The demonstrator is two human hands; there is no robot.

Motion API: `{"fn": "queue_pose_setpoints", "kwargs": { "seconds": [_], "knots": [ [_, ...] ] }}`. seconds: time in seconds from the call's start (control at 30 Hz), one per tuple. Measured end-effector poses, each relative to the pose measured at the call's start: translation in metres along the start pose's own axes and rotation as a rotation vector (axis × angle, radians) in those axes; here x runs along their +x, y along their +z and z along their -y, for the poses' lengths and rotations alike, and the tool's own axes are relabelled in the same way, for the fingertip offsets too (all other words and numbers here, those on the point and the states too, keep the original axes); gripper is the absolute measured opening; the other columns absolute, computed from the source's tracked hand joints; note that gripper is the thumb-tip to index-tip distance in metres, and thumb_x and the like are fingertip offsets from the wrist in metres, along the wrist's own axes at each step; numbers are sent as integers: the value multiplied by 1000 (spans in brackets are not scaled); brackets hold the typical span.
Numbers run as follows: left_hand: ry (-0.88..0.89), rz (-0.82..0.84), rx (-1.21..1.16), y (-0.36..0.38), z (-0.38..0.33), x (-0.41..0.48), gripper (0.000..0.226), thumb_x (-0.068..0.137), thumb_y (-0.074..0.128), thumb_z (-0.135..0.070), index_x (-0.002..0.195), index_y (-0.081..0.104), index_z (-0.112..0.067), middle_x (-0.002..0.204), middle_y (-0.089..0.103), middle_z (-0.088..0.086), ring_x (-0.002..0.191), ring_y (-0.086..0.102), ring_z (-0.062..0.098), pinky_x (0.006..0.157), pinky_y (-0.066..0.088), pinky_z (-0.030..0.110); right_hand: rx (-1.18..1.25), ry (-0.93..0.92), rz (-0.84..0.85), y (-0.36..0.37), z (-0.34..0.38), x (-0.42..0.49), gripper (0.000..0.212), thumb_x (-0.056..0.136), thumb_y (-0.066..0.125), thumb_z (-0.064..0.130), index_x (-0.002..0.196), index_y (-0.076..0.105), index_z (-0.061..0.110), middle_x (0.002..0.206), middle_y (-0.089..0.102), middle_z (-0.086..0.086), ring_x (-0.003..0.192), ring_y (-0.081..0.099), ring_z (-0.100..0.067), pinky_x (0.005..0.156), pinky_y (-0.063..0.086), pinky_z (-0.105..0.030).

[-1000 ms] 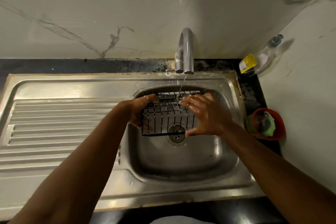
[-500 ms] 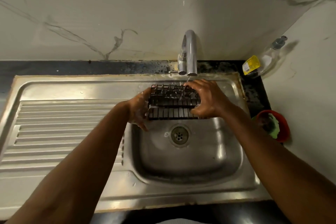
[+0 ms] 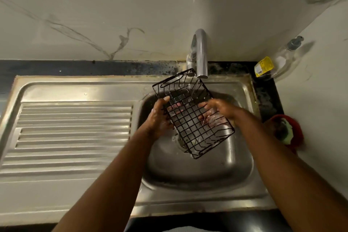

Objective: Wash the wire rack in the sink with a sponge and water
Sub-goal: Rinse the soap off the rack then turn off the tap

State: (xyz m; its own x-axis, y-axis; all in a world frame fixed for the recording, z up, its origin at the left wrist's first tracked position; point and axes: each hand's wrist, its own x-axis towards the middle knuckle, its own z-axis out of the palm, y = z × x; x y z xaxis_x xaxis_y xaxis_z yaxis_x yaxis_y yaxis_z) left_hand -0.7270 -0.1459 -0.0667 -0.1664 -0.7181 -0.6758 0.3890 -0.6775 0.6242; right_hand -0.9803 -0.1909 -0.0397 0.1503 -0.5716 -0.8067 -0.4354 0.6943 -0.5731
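Wire rack [image 3: 190, 117] tilted diagonally, far end under tap [image 3: 199, 52].

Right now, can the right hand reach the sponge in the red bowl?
Probably, but not freely: the right hand grips the rack. The sponge lies uncovered in the bowl beside that forearm, with nothing between.

Bare forearms [image 3: 113, 175]; left hand [image 3: 158, 118], right hand [image 3: 223, 109] wet.
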Motion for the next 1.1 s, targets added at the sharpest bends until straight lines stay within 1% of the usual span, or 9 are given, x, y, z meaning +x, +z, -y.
{"fn": "queue_pose_setpoints", "kwargs": {
  "seconds": [0.07,0.13,0.23,0.33,0.47,0.7,0.9,1.0,1.1],
  "knots": [
    [27,-63,21,6,-1,0,94,70,67,-67,148,45,-18,132,71,16,117,70,43,104,46,69,-148,-106,-196,17,-7,1,33,105,53,32,133,60,15,124,69,-10,96,67,-25,85,55,-37],
    [59,-79,45,12,-4,2,98,64,62,-70,145,44,-18,128,72,17,108,74,43,93,56,62,-517,-330,-621,37,-14,8,49,98,67,27,143,51,15,133,61,-7,112,63,-23,82,53,-27],
    [138,-97,120,22,-7,6,95,63,59,-74,139,48,-19,130,67,20,112,71,42,81,63,55,-818,-734,-957,61,-19,9,69,97,57,1,160,29,8,158,33,-17,139,45,-29,105,48,-25],
    [149,-82,171,27,-10,10,89,72,53,-79,137,53,-18,130,67,20,115,70,39,73,63,49,-853,-1028,-821,73,-20,13,53,106,34,0,159,33,4,163,33,-15,151,31,-31,124,29,-33],
    [129,-30,262,32,-15,5,73,91,40,-71,135,58,-15,127,69,19,117,67,36,82,60,49,-996,-758,-482,86,-33,34,68,108,32,46,163,20,8,171,16,-13,159,9,-29,127,14,-58],
    [94,73,376,40,-36,5,57,99,37,-61,109,61,-11,95,69,10,92,63,27,78,52,41,-789,-606,-755,107,-19,47,71,107,19,57,166,8,19,174,4,-5,160,-5,-29,127,6,-57],
    [117,24,395,43,-42,10,41,104,39,-49,85,60,-19,81,68,4,91,63,25,80,45,38,-953,-1056,-381,118,-34,36,84,99,50,31,163,5,1,172,-1,-18,160,-3,-34,128,10,-54],
    [82,16,312,38,-33,13,48,107,32,-50,84,60,-18,79,71,1,92,65,26,83,49,41,-1189,-934,-269,75,-24,50,86,97,41,56,166,5,19,174,2,-6,160,6,-28,128,13,-53],
    [91,59,303,41,-28,15,55,107,30,-55,100,68,-17,96,75,8,104,66,34,90,52,47,-972,-679,-565,73,-18,53,70,106,21,57,165,11,22,173,8,-1,160,0,-24,127,12,-54]
  ]
}}
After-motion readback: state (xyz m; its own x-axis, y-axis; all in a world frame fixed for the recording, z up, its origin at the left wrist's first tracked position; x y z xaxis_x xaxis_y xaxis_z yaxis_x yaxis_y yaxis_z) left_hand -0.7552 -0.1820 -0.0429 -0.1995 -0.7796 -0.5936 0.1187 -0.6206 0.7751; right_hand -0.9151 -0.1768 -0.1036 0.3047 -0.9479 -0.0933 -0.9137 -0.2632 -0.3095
